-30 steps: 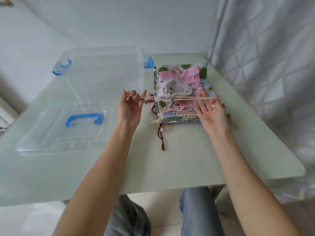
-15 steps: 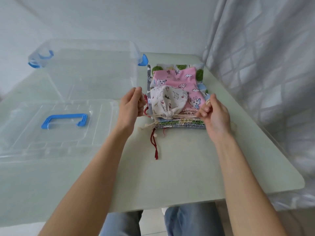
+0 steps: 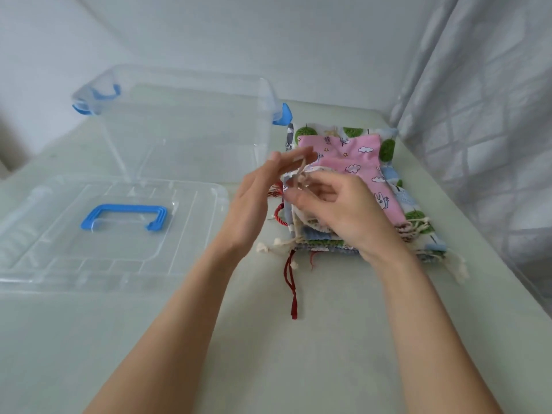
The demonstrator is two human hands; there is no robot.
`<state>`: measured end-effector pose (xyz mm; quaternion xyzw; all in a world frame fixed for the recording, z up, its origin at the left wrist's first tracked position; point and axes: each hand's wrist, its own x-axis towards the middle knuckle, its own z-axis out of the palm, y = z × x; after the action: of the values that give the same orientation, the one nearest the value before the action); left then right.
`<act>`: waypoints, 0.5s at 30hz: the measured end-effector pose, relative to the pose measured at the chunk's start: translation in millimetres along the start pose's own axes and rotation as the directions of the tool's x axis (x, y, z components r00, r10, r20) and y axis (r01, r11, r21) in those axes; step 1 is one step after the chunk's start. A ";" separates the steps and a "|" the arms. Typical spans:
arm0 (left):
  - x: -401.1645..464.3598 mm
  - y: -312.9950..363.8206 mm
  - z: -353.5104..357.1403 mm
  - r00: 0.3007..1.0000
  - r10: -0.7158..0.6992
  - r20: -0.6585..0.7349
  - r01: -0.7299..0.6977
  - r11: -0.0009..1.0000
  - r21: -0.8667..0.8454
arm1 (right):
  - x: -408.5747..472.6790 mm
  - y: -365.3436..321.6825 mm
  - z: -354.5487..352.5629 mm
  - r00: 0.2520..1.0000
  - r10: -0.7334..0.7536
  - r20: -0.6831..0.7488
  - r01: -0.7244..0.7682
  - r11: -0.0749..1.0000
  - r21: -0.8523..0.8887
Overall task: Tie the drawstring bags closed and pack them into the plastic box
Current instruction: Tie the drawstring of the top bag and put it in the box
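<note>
Both hands over the bag stack (image 3: 370, 162): right hand (image 3: 337, 210) pinching cord (image 3: 298, 174), left hand (image 3: 263, 198) spread.

**One head-worn view, looking down**

A single wide-angle camera on the person's head faces forward and down, close over the counter (image 3: 343, 339). Both forearms reach in from the bottom edge; wall and curtain (image 3: 493, 115) close the far side.
</note>
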<state>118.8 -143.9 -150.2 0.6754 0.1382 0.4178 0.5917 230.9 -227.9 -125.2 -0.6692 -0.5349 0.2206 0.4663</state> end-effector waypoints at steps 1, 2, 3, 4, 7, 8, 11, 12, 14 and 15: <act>-1.2 1.4 1.0 1.000 0.005 0.019 -0.005 1.000 0.008 | 0.5 2.4 0.4 0.999 0.018 -0.038 -0.016 0.998 0.057; -2.9 2.5 1.2 1.000 0.012 0.027 -0.012 1.000 0.014 | -0.1 3.8 -1.6 0.996 0.057 -0.070 -0.047 0.989 0.137; -4.3 3.4 1.1 0.999 0.023 0.022 -0.024 1.000 0.014 | -0.8 5.9 -5.0 0.991 0.107 -0.083 -0.086 0.970 0.227; -5.6 3.9 0.7 0.999 0.031 0.005 -0.032 0.999 0.008 | -1.8 8.3 -8.4 0.985 0.155 -0.078 -0.125 0.946 0.298; -8.0 3.8 0.9 0.998 0.029 -0.061 -0.030 0.999 -0.016 | -4.0 18.9 -10.9 0.975 0.206 -0.084 -0.187 0.963 0.192; -8.2 3.2 1.5 0.997 0.027 -0.071 -0.029 0.999 -0.027 | -4.2 21.0 -8.2 0.978 0.188 -0.095 -0.177 0.978 0.111; -8.2 -0.3 4.4 0.993 -0.022 -0.117 0.020 1.000 -0.020 | -2.4 25.5 -3.7 0.986 0.094 -0.141 -0.105 0.992 -0.073; -8.3 -1.3 4.6 0.988 -0.048 -0.144 0.046 0.999 -0.018 | -2.5 25.7 -4.7 0.985 0.083 -0.148 -0.096 0.992 -0.082; -6.6 -3.5 3.7 0.977 -0.098 -0.191 0.096 0.995 -0.017 | -3.6 26.1 -8.2 0.988 0.062 -0.143 -0.071 0.996 -0.058; -5.7 -4.3 3.3 0.973 -0.117 -0.199 0.118 0.993 -0.008 | -4.5 25.9 -9.7 0.990 0.049 -0.133 -0.053 0.998 -0.032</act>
<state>119.0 -148.9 -156.3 0.6218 0.2373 0.4474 0.5973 250.3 -235.6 -143.9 -0.7039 -0.4893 0.1780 0.4831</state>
